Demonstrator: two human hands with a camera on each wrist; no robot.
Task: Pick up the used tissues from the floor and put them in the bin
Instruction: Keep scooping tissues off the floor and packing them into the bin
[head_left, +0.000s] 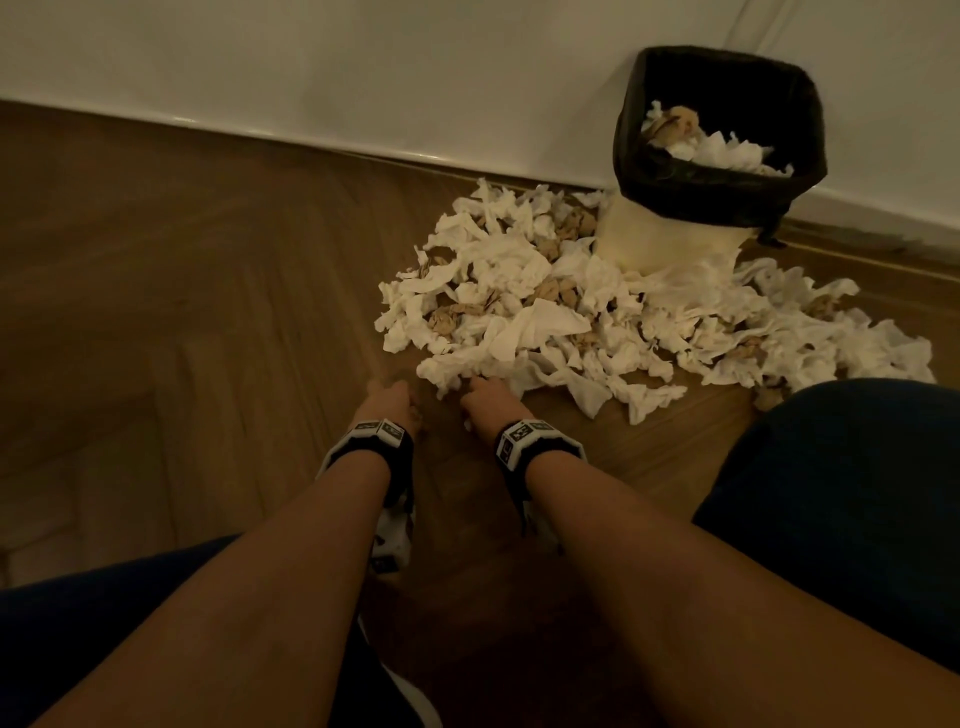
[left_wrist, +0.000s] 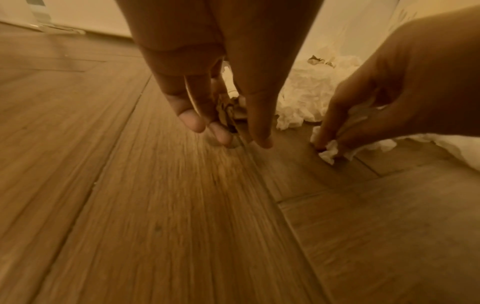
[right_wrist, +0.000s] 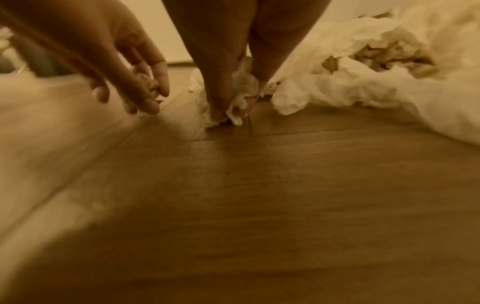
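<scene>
the floor (head_left: 208, 291) is brown wood laid in a herringbone pattern, meeting a white wall at a pale skirting. a wide heap of crumpled white and brown tissues (head_left: 571, 312) lies directly on it, spreading beyond the fingers (left_wrist: 221, 135) and off to their right. its near edge reaches the fingertips, and one white tissue (left_wrist: 328, 153) at that edge touches the boards under the right hand's fingers. past the heap, well beyond the fingers, a bin (head_left: 675, 244) with a black liner stands on the floor against the wall, tissues pressed around its base.
</scene>
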